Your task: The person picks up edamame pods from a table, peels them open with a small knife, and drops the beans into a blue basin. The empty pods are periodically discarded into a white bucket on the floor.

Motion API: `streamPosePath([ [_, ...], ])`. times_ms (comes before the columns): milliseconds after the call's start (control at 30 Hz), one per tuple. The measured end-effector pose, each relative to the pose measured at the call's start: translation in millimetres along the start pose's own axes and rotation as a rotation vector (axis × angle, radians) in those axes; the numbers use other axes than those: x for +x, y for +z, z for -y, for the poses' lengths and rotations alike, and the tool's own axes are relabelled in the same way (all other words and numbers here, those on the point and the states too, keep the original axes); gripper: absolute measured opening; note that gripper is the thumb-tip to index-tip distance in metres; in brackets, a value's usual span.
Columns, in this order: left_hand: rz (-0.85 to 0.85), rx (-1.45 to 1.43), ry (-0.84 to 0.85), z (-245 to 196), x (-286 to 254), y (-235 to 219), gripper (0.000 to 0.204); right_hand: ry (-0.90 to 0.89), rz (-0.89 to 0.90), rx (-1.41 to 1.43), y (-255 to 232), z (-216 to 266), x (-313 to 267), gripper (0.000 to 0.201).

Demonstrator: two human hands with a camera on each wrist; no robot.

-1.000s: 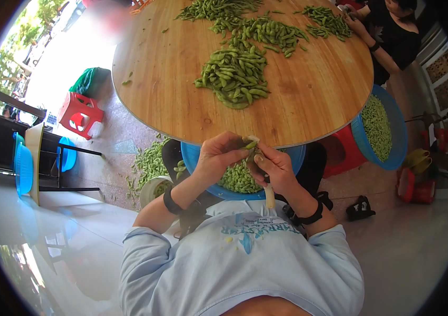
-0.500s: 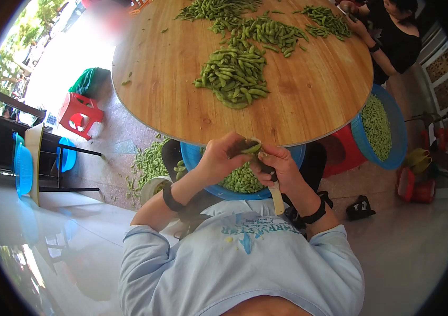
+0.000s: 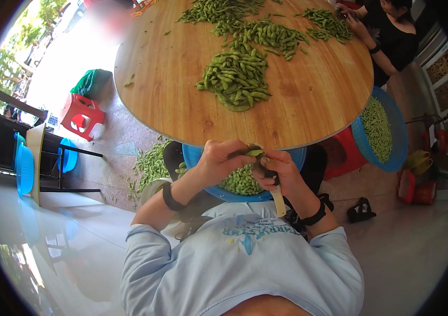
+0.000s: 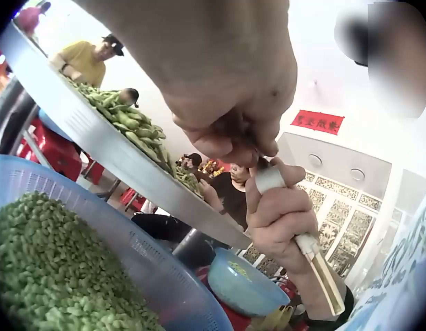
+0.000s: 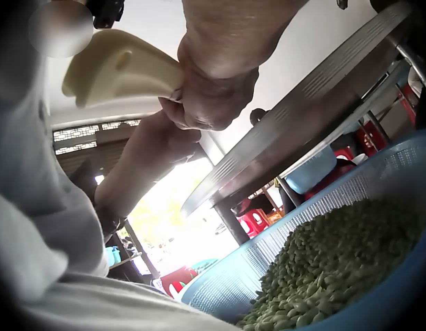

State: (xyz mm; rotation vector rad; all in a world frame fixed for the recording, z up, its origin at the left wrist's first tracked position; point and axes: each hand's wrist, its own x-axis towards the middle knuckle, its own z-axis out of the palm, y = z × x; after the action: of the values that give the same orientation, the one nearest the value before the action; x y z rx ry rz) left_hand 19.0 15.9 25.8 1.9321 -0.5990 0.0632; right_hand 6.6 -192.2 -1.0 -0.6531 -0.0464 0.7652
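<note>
My left hand (image 3: 218, 159) pinches a green soybean pod (image 3: 256, 153) over the front edge of the round wooden table (image 3: 308, 105). Close against it, my right hand (image 3: 282, 167) grips a tool by its cream handle (image 3: 278, 203), which sticks out below the fist toward my shirt. The tool's working end is hidden among the fingers. In the left wrist view a white band (image 4: 269, 180) circles a digit of the right hand. Beneath both hands, a blue basket (image 5: 220, 283) holds shelled green beans (image 5: 337, 269).
A heap of pods (image 3: 234, 79) lies on the table, with more piles behind. Pods litter the floor (image 3: 151, 166) at left, beside a white bucket (image 3: 155, 188). A second blue basin (image 3: 399, 142) of beans stands at right. Another person (image 3: 390, 37) sits at the far right.
The cream handle has swung outward to the right and shows more of its length than a second ago. Both hands stay together at the table edge, the left shifting only slightly.
</note>
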Motion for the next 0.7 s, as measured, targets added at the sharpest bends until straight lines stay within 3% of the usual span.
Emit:
streamPosePath([
  [167, 0.030, -0.424, -0.338, -9.6, 0.4, 3.2, 0.005, -0.044, -0.008, -0.030, 6.3, 2.7, -3.2, 0.018],
  [233, 0.011, -0.455, -0.368, -9.8, 2.8, 6.8, 0.008, -0.068, -0.030, -0.071, 7.0, 2.5, -1.7, 0.020],
  [267, -0.003, -0.487, -0.400, -9.4, 3.6, 9.1, 0.012, -0.153, -0.055, -0.241, 5.1, 1.0, -0.2, 0.023],
  [367, -0.041, -0.672, -0.393, 0.0, 2.1, 18.7, 0.014, -0.259, -0.098, -0.501, 7.8, 0.9, -1.4, 0.029],
  [533, -0.062, -0.692, -0.377, 7.3, 0.2, 27.1, 0.013, -0.409, -0.108, -0.819, 2.4, -11.5, -0.1, 0.034],
  [600, -0.052, -0.749, -0.394, 6.8, 1.1, 30.5, 0.013, -0.603, -0.107, -1.096, -4.1, -11.7, 2.7, 0.034],
  [700, -0.082, -0.744, -0.390, 11.7, 0.0, 37.6, 0.018, -0.634, -0.096, -1.214, -3.0, -6.7, 1.1, 0.035],
])
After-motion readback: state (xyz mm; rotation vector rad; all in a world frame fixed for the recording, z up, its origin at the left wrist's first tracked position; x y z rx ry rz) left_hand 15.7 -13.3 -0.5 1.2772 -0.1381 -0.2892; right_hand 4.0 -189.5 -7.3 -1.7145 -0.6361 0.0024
